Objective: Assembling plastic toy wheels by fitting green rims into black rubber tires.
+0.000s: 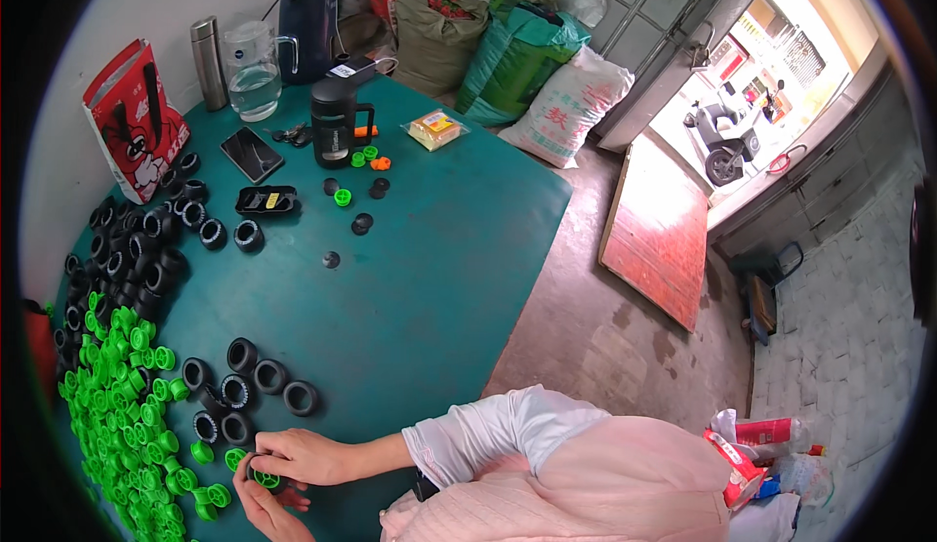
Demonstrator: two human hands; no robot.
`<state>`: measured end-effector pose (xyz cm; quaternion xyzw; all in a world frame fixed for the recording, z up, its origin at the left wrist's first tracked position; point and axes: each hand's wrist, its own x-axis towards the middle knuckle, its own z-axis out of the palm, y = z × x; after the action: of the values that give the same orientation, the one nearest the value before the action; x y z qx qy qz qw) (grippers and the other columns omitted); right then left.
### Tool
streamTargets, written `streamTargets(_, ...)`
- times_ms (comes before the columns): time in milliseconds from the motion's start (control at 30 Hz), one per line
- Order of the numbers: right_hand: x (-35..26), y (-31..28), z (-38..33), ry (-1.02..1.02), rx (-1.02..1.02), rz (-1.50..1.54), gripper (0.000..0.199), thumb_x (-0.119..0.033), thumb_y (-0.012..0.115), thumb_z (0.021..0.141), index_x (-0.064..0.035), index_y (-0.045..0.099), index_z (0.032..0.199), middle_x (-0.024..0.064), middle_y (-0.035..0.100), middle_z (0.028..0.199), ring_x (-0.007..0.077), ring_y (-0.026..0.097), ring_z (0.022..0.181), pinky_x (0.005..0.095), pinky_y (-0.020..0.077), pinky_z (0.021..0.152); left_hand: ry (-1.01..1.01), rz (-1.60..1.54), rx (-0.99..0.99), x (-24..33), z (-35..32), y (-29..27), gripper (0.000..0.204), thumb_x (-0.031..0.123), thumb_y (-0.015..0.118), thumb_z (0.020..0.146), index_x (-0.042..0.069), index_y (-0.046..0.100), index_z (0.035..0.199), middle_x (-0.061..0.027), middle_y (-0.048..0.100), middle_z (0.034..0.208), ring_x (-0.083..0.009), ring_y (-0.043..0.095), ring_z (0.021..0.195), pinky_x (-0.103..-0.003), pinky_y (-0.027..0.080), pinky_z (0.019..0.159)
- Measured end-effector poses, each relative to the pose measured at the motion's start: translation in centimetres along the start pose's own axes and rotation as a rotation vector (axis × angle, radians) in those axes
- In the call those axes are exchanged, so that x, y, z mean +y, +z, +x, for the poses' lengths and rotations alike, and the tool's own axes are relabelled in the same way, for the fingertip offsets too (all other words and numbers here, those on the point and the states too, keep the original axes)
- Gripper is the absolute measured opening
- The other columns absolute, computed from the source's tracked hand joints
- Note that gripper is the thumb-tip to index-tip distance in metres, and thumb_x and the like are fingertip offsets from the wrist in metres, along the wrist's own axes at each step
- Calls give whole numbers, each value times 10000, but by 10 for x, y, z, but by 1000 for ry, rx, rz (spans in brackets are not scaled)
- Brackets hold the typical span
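Observation:
At the near left part of the table, both my hands are closed on a small toy wheel [265, 480], a black tyre with a green spoked hub in it. My right hand [310, 456] reaches in from the right and grips its upper side with the fingers. From below, my left hand [262, 515] holds the lower side, its fingertips partly hidden. Just beyond them lie several loose black tyres [269, 376]. A green hub [202, 452] rests close to my hands, beside a large heap of green hubs [127, 415] at the left.
A pile of black tyres [137, 249] extends along the wall side of the green table [420, 279]. Farther back stand a black mug [334, 127], a glass jug [254, 74], a steel flask [209, 64] and a red bag [137, 118]. Full sacks [527, 59] stand beyond the table.

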<state>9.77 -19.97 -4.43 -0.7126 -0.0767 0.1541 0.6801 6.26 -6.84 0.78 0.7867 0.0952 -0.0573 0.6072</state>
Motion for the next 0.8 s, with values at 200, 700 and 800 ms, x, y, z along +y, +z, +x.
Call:
streamTargets(200,-8,-11,-5,-72,-66,-200,319,-346,537,1001,-45,529,895,82,622,642,214,589,517,383,434,526,26,-2,-27,0,-7,2,412,349,412,1079,27,577,1275,-90,660,906,-132,540,593,-248,425,515)
streamTargets(700,-21,-30,6,295,-318,346,342,-348,453,1070,-50,622,1074,24,618,676,24,416,447,191,314,417,-92,-427,-132,-25,-7,-23,500,432,355,1087,50,521,1365,-36,632,811,-56,561,578,-183,431,502)
streamTargets(800,-21,-25,6,334,-350,334,359,-373,456,1069,-52,618,1051,21,619,682,18,416,448,189,311,415,-83,-442,-127,-30,-11,-26,532,457,348,1083,43,517,1370,-33,627,817,-57,565,598,-188,439,517)
